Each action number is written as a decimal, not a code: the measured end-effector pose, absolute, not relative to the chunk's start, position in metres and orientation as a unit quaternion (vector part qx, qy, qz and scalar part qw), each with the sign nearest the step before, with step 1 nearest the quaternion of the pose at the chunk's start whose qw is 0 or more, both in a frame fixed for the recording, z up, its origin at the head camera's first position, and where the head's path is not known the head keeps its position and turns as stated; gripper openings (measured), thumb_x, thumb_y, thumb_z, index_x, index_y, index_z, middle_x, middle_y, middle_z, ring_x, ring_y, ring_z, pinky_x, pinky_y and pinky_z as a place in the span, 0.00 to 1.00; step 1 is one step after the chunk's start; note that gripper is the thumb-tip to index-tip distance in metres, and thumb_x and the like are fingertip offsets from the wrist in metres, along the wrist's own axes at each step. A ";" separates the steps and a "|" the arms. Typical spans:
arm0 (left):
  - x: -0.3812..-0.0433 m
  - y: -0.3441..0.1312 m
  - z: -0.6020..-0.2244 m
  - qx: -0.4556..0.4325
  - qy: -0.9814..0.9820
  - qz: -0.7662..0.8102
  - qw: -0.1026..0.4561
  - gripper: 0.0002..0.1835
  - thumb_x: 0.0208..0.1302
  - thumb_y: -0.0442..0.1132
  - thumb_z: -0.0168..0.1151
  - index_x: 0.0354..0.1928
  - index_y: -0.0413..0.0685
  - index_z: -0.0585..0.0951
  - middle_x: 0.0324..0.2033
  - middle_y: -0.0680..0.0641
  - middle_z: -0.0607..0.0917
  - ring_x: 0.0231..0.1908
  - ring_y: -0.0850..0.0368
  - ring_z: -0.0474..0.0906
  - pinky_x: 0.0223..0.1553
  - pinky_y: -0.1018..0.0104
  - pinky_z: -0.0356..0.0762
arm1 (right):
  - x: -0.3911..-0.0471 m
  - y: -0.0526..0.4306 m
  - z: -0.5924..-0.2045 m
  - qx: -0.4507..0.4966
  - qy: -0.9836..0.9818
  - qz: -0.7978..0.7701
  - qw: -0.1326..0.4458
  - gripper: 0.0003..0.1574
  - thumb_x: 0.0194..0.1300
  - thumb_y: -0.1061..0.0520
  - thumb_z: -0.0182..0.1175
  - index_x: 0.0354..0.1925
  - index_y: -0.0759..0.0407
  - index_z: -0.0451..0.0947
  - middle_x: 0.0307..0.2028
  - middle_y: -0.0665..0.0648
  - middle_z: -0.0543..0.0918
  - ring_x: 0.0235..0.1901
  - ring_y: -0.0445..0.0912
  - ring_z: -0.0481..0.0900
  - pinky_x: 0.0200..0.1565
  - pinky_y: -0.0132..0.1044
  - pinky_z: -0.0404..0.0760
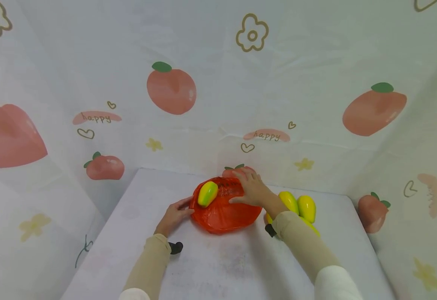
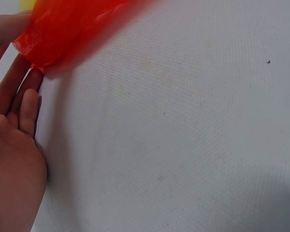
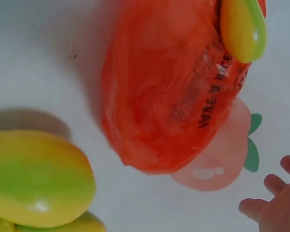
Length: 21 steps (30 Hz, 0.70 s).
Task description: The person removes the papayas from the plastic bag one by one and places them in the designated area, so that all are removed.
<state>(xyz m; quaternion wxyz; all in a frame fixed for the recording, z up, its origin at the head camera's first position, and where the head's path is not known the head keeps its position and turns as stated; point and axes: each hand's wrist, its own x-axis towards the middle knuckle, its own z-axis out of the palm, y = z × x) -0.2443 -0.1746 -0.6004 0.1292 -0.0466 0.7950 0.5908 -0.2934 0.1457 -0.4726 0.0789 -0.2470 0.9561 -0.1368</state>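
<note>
A red plastic bag (image 1: 225, 214) with dark print lies on the table, its left edge at my left hand (image 1: 173, 216). In the left wrist view the left thumb is above the bag's edge and the fingers are below it, so that hand pinches the edge. A yellow-green mango (image 1: 208, 194) sits at the bag's left end, near the left hand. My right hand (image 1: 251, 187) is over the bag's right part with fingers spread and nothing held. In the right wrist view its fingertips (image 3: 275, 183) are apart from the bag.
Several more mangoes (image 1: 306, 209) lie in a group to the right, partly behind the right forearm. The white table (image 1: 218, 266) meets a white cloth backdrop (image 1: 218, 83) printed with fruit, at the back and both sides. Dark straps show at both wrists.
</note>
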 end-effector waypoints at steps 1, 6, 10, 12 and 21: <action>-0.244 -0.175 -0.600 -0.046 0.796 0.589 0.129 0.30 0.68 0.44 0.67 0.71 0.62 0.74 0.72 0.47 0.74 0.75 0.45 0.65 0.75 0.47 0.66 | -0.294 0.144 -0.473 -0.250 0.955 -0.137 0.080 0.67 0.56 0.26 0.69 0.80 0.43 0.47 0.79 0.60 0.52 0.79 0.61 0.47 0.77 0.67 0.56; -0.243 -0.174 -0.598 -0.041 0.794 0.592 0.129 0.30 0.68 0.44 0.67 0.71 0.62 0.74 0.72 0.47 0.74 0.75 0.45 0.65 0.76 0.47 0.66 | -0.297 0.135 -0.477 -0.260 0.952 -0.136 0.089 0.67 0.54 0.25 0.69 0.80 0.39 0.47 0.79 0.61 0.51 0.79 0.65 0.50 0.73 0.65 0.65; -0.244 -0.175 -0.601 -0.040 0.792 0.595 0.128 0.30 0.67 0.44 0.68 0.71 0.61 0.74 0.72 0.47 0.74 0.75 0.45 0.65 0.75 0.47 0.66 | -0.296 0.127 -0.479 -0.266 0.949 -0.134 0.100 0.67 0.55 0.24 0.68 0.81 0.41 0.47 0.79 0.60 0.52 0.78 0.65 0.50 0.70 0.65 0.70; -0.244 -0.176 -0.602 -0.044 0.791 0.596 0.129 0.30 0.67 0.44 0.68 0.71 0.62 0.75 0.72 0.48 0.74 0.75 0.45 0.65 0.75 0.47 0.66 | -0.296 0.123 -0.478 -0.270 0.948 -0.133 0.104 0.68 0.55 0.24 0.68 0.81 0.43 0.47 0.79 0.59 0.52 0.78 0.63 0.51 0.70 0.65 0.71; -0.246 -0.176 -0.604 -0.054 0.784 0.603 0.135 0.29 0.66 0.44 0.68 0.69 0.66 0.76 0.72 0.50 0.75 0.76 0.46 0.64 0.76 0.46 0.65 | -0.297 0.102 -0.480 -0.275 0.945 -0.137 0.117 0.67 0.56 0.25 0.68 0.81 0.43 0.48 0.80 0.60 0.53 0.78 0.61 0.55 0.71 0.60 0.72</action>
